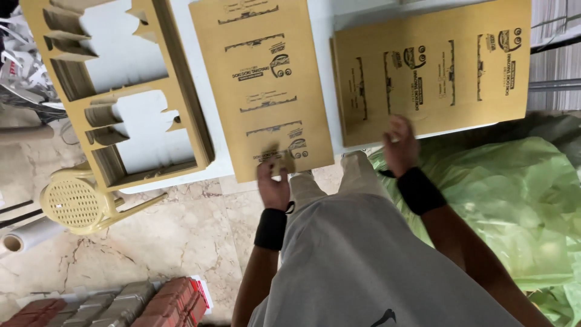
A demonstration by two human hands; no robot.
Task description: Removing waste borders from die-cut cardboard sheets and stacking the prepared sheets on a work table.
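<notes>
Fingers of the left hand (273,184) pinch the near edge of a printed brown card sheet (261,85) lying lengthwise on the pale counter (339,15); fingers of the right hand (399,145) lie flat and spread on the near edge of the stack of like sheets (433,66) just beside it, gripping nothing. Green plastic sheeting (514,200) hangs below the counter at right. At left, a pile of die-cut card frames (115,91) overhangs the counter edge above a yellow plastic stool (78,203). Judgement: keep the pinch near the edge, the stack pinned flat, so one sheet slides without buckling. Black wristbands on both wrists.
</notes>
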